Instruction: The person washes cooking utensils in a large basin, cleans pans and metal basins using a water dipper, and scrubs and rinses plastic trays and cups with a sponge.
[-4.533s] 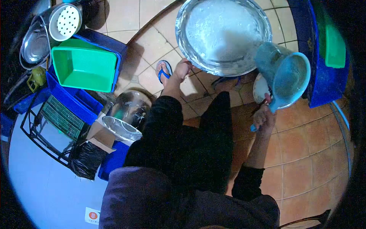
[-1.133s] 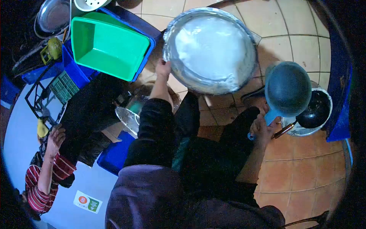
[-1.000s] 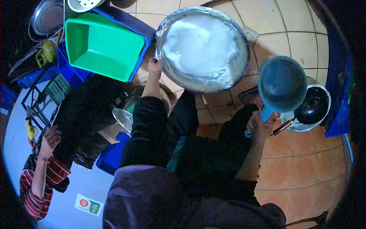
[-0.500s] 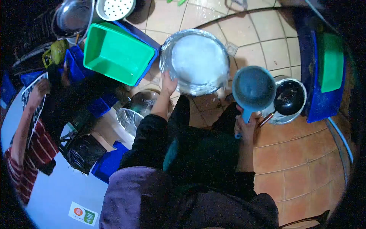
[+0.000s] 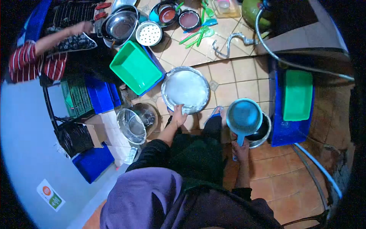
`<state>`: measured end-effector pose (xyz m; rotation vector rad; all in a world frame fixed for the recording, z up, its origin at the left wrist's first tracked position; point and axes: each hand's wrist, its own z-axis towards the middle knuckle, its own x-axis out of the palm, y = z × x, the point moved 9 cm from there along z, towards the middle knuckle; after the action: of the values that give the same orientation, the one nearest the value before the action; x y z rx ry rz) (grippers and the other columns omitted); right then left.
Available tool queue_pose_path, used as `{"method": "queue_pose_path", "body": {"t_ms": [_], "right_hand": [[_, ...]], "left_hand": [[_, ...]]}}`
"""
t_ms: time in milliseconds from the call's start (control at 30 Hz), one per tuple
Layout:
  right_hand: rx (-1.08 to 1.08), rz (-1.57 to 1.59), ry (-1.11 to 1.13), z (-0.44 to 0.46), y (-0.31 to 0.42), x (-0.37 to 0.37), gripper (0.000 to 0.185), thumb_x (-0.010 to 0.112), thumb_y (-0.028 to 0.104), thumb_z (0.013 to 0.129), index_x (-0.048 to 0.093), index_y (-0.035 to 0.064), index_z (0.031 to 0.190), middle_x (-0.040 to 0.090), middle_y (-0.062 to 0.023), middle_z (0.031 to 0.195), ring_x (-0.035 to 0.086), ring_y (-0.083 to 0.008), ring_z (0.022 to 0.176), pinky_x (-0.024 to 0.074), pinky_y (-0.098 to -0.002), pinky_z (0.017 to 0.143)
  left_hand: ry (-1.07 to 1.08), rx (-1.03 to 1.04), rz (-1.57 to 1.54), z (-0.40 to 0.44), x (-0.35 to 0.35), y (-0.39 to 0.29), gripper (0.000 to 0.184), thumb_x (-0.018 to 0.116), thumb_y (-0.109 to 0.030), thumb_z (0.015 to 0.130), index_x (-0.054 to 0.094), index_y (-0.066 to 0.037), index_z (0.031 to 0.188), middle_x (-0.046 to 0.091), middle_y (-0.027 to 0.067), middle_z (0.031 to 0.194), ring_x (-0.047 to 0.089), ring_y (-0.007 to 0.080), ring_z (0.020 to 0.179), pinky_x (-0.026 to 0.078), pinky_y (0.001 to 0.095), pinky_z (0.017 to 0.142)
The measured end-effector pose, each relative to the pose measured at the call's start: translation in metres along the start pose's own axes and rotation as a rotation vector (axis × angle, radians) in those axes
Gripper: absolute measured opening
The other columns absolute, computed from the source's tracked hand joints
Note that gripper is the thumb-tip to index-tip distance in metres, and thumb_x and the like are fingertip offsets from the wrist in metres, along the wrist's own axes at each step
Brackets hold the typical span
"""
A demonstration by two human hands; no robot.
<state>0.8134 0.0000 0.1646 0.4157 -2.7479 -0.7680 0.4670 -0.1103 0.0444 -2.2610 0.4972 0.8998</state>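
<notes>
My left hand [image 5: 179, 117] is at the near rim of a wide, round metal basin [image 5: 206, 91], its fingers hooked over the edge. Whitish, cloudy liquid or foam covers the inside of the basin. In my right hand [image 5: 241, 149] is the handle of a blue water dipper [image 5: 245, 114], held bowl-up to the right of my legs. The dipper partly hides a dark pan [image 5: 260, 131] resting in a pale round basin [image 5: 268, 134].
A green tub [image 5: 127, 70] stands beyond the metal basin, near a white perforated pot [image 5: 149, 33]. Clear buckets [image 5: 132, 126] are at left; a blue tray [image 5: 291, 133] holds another green tub [image 5: 297, 95] at right. Utensils [image 5: 200, 36] and a hose [image 5: 289, 65] lie ahead. Another person's arm [image 5: 57, 40] reaches in.
The view has shifted, showing more floor ahead. The metal basin looks lower and smaller, and my left hand is now at its near rim. The dipper remains in my right hand.
</notes>
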Motion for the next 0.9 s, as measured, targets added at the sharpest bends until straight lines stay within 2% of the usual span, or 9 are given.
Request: {"method": "queue_pose_path", "body": {"t_ms": [167,267,367,533,567,600,667,733,900], "right_hand": [[-0.036,-0.157,-0.116,-0.026,0.016,-0.056,0.035,0.056,0.009,0.080,0.052,0.0043,0.114,0.041,0.0042,0.052,0.034,-0.0045,0.037,0.0267,-0.0199,0.033],[-0.156,-0.007,-0.077,-0.046,0.053,-0.054,0.036,0.053,0.008,0.081,0.050,0.0029,0.116,0.032,0.0062,0.050,0.028,-0.0035,0.036,0.0239,-0.0205,0.032],[-0.131,0.050,-0.091,-0.071,0.082,-0.058,0.041,0.053,0.002,0.079,0.049,0.0011,0.120,0.040,0.0065,0.055,0.031,-0.0020,0.041,0.0251,-0.0194,0.038],[-0.152,0.172,-0.174,-0.119,0.123,-0.044,0.040,0.046,0.007,0.083,0.043,0.0031,0.123,0.030,0.0051,0.051,0.027,-0.0039,0.035,0.0265,-0.0204,0.030],[-0.155,0.176,-0.170,-0.124,0.125,-0.047,0.040,0.046,0.007,0.083,0.042,0.0031,0.123,0.030,0.0051,0.051,0.027,-0.0037,0.035,0.0274,-0.0201,0.029],[-0.160,0.180,-0.166,-0.130,0.128,-0.050,0.041,0.046,0.007,0.083,0.042,0.0030,0.124,0.030,0.0051,0.051,0.027,-0.0036,0.035,0.0282,-0.0198,0.029],[-0.174,0.176,-0.171,-0.143,0.136,-0.052,0.041,0.047,0.007,0.083,0.042,0.0022,0.123,0.030,0.0054,0.051,0.028,-0.0035,0.036,0.0287,-0.0197,0.029],[-0.184,0.200,-0.162,-0.155,0.144,-0.055,0.042,0.047,0.007,0.082,0.042,0.0016,0.123,0.031,0.0058,0.051,0.028,-0.0032,0.036,0.0294,-0.0197,0.030],[-0.237,0.215,-0.143,-0.181,0.152,-0.065,0.043,0.047,0.008,0.083,0.041,0.0017,0.124,0.031,0.0060,0.051,0.029,-0.0033,0.036,0.0295,-0.0200,0.030]], "left_hand": [[-0.087,-0.023,-0.124,-0.018,-0.038,-0.028,0.055,0.055,-0.013,0.073,0.033,-0.003,0.123,0.033,0.0277,0.120,0.036,0.0444,0.113,0.034,0.0425,0.096],[-0.135,-0.078,-0.150,-0.028,-0.076,-0.029,0.052,0.054,-0.013,0.073,0.036,-0.002,0.121,0.031,0.0289,0.124,0.041,0.0450,0.108,0.035,0.0419,0.095],[-0.200,-0.122,-0.129,-0.045,-0.098,-0.007,0.051,0.054,-0.013,0.074,0.036,-0.003,0.121,0.032,0.0281,0.124,0.043,0.0445,0.106,0.036,0.0413,0.094],[-0.194,-0.372,-0.046,-0.106,-0.133,0.052,0.051,0.056,-0.024,0.077,0.039,-0.002,0.119,0.037,0.0237,0.122,0.033,0.0392,0.115,0.030,0.0430,0.098],[-0.295,-0.237,0.163,-0.108,-0.114,0.103,0.051,0.056,-0.027,0.077,0.040,-0.003,0.119,0.039,0.0236,0.121,0.035,0.0410,0.113,0.031,0.0449,0.097],[-0.279,-0.419,0.030,-0.131,-0.132,0.104,0.045,0.051,-0.018,0.077,0.044,-0.005,0.119,0.038,0.0228,0.123,0.034,0.0395,0.115,0.030,0.0420,0.099],[-0.242,-0.392,0.075,-0.171,-0.173,0.070,0.037,0.045,-0.019,0.082,0.051,-0.004,0.114,0.045,0.0174,0.116,0.039,0.0385,0.106,0.034,0.0407,0.094],[-0.290,-0.560,0.035,-0.199,-0.175,0.105,0.045,0.050,-0.020,0.077,0.043,-0.002,0.119,0.045,0.0229,0.114,0.038,0.0406,0.110,0.033,0.0416,0.096],[-0.350,-0.590,-0.017,-0.233,-0.171,0.126,0.050,0.051,-0.020,0.076,0.036,-0.002,0.121,0.037,0.0303,0.118,0.038,0.0438,0.111,0.032,0.0419,0.097]]}}
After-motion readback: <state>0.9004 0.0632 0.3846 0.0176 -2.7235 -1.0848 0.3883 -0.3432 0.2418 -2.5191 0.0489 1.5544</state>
